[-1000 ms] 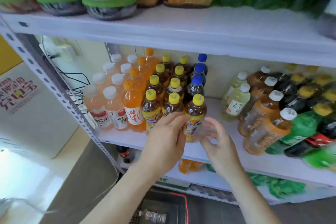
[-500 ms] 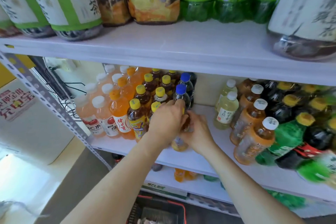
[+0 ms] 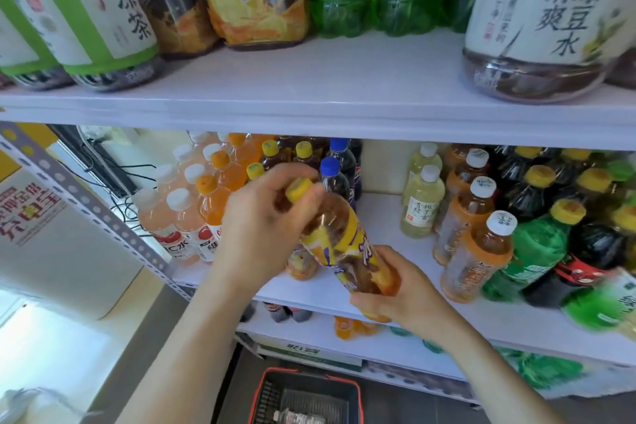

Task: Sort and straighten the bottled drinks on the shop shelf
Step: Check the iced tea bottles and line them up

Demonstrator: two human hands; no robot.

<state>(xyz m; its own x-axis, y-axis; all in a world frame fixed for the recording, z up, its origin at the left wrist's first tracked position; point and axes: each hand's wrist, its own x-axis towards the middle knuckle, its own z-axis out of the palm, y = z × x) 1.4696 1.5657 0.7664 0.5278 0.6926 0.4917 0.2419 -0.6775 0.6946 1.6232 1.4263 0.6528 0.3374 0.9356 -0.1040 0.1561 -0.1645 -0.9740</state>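
Now tea bottle (image 3: 339, 244) lifted, tilted; left hand (image 3: 261, 217), right hand (image 3: 402, 289) gripping.

Red-rimmed basket (image 3: 309, 376) on dark floor (image 3: 395, 403), below shelf (image 3: 385, 227) front edge. White cabinet (image 3: 51, 251), red lettering, beyond shelf's left edge. Black cables (image 3: 113, 179) behind back-left corner. Printed box (image 3: 309, 353), green text, under lowest board.

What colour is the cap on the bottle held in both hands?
Yellow; the cap of the bottle shows best in head view.
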